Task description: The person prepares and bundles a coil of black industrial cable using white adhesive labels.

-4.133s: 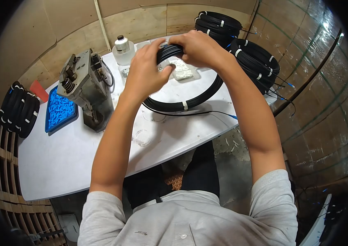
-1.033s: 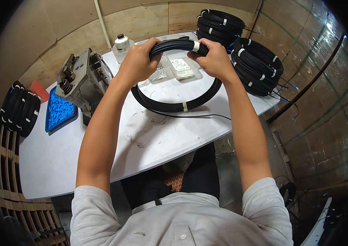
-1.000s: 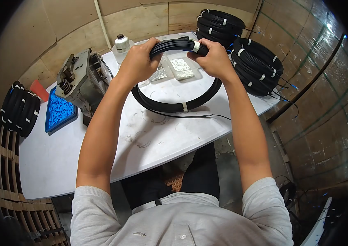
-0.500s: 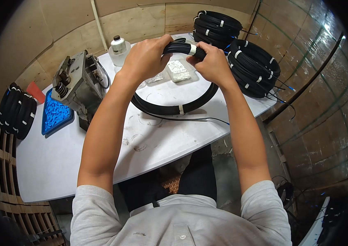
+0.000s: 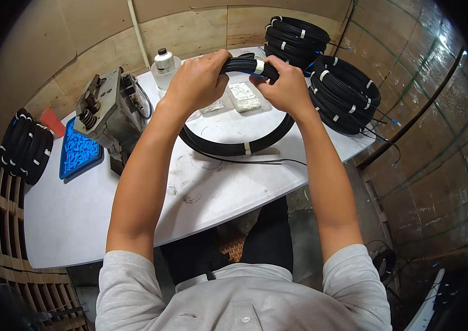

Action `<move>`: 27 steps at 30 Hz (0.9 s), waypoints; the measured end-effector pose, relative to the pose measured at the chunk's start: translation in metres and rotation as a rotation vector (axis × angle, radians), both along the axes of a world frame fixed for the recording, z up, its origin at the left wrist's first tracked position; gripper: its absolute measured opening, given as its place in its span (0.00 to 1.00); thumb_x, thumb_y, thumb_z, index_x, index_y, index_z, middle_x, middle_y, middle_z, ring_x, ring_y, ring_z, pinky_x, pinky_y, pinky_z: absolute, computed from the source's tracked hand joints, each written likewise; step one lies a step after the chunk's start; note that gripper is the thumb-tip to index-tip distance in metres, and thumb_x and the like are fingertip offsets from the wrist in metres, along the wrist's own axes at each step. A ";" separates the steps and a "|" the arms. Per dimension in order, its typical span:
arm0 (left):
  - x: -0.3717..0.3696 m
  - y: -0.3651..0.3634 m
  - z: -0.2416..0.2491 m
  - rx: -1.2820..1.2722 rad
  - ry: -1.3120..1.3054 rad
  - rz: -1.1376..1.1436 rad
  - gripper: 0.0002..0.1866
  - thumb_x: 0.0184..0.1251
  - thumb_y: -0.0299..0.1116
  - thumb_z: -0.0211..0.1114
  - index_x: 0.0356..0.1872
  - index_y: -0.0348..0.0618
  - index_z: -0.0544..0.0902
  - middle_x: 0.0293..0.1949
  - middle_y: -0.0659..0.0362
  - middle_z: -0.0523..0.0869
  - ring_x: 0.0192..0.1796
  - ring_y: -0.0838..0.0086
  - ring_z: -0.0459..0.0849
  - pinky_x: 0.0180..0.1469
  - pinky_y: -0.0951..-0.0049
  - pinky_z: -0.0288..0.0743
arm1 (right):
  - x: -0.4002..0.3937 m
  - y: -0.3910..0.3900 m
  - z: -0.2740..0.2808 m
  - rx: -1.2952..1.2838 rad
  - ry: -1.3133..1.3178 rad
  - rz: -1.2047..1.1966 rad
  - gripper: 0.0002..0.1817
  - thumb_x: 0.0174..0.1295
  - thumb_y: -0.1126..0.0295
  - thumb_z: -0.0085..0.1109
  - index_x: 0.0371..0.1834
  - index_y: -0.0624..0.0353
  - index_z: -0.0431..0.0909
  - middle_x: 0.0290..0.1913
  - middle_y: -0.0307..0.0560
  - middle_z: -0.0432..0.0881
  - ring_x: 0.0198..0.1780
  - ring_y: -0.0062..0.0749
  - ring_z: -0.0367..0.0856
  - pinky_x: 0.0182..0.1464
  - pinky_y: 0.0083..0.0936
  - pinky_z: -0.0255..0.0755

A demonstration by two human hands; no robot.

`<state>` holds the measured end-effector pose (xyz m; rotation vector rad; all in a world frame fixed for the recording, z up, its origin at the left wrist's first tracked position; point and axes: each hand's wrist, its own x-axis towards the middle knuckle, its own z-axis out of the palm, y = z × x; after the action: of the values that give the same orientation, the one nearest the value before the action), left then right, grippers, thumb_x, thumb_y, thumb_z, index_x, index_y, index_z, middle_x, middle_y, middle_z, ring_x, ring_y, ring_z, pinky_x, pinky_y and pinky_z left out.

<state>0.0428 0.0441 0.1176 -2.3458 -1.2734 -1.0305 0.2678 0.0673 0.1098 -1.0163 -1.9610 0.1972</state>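
Note:
A coil of black cable (image 5: 220, 148) is held up over the white table, its near side low and its far side raised. My left hand (image 5: 198, 80) wraps round the far part of the coil on the left. On the right, my right hand (image 5: 282, 85) grips the same far part with thumb and fingers. Between the hands a white tape band (image 5: 260, 67) circles the cable, and another white band (image 5: 247, 148) sits on the near side. A loose cable end (image 5: 278, 161) trails rightward below the coil, its tip hidden behind my right forearm.
Stacked black coils (image 5: 344, 96) stand at the right, with more coils (image 5: 297, 41) behind. A metal press-like machine (image 5: 110, 110) and a blue tray (image 5: 81, 149) of small blue pieces occupy the left. Behind my hands are clear boxes (image 5: 245, 98) and a white bottle (image 5: 164, 60).
The view has shifted slightly, so the surroundings sit a little further right. A bit of blue now shows under the cable between my hands. Both hands keep their hold on the coil.

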 end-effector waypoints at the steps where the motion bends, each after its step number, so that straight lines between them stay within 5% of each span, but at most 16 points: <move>1: 0.000 0.000 0.000 -0.001 0.000 -0.001 0.17 0.59 0.25 0.64 0.51 0.41 0.78 0.41 0.45 0.88 0.41 0.47 0.87 0.42 0.51 0.80 | -0.001 0.001 -0.003 -0.001 0.000 -0.001 0.15 0.54 0.63 0.74 0.43 0.57 0.86 0.34 0.51 0.90 0.34 0.45 0.89 0.41 0.35 0.81; 13: 0.001 0.006 0.008 -0.055 0.018 0.064 0.12 0.66 0.31 0.71 0.44 0.39 0.77 0.33 0.46 0.86 0.37 0.43 0.85 0.38 0.48 0.77 | -0.006 0.009 -0.009 0.246 -0.084 -0.072 0.13 0.59 0.68 0.70 0.46 0.55 0.81 0.38 0.52 0.88 0.40 0.53 0.88 0.42 0.45 0.80; 16: 0.006 0.010 0.019 0.130 0.122 0.019 0.11 0.66 0.30 0.71 0.43 0.40 0.78 0.33 0.44 0.87 0.37 0.41 0.85 0.39 0.47 0.76 | -0.006 0.011 -0.004 0.286 -0.121 -0.015 0.13 0.60 0.68 0.70 0.46 0.56 0.81 0.37 0.53 0.87 0.40 0.54 0.88 0.42 0.45 0.80; 18: 0.011 0.007 0.023 -0.143 0.031 0.049 0.10 0.63 0.29 0.71 0.42 0.40 0.80 0.32 0.43 0.87 0.38 0.40 0.85 0.39 0.47 0.76 | -0.004 0.013 0.003 0.199 -0.211 0.015 0.14 0.60 0.67 0.71 0.47 0.57 0.82 0.38 0.54 0.88 0.39 0.54 0.87 0.42 0.44 0.80; 21: 0.004 0.013 0.026 -0.182 0.013 0.034 0.10 0.62 0.27 0.70 0.41 0.40 0.80 0.31 0.43 0.87 0.38 0.41 0.85 0.39 0.48 0.76 | -0.003 0.017 0.016 0.058 -0.156 0.191 0.18 0.60 0.67 0.74 0.51 0.59 0.84 0.37 0.55 0.89 0.36 0.49 0.88 0.42 0.36 0.80; 27: -0.005 0.016 0.032 -0.215 -0.018 0.051 0.10 0.61 0.26 0.69 0.42 0.39 0.80 0.32 0.41 0.87 0.39 0.40 0.85 0.40 0.48 0.77 | -0.014 0.033 0.034 0.107 -0.213 0.209 0.15 0.58 0.68 0.74 0.46 0.60 0.82 0.34 0.56 0.88 0.34 0.51 0.87 0.38 0.37 0.78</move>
<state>0.0383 0.0605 0.1500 -2.4483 -1.5106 -0.9436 0.2535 0.1002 0.1434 -0.7885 -2.2473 0.1006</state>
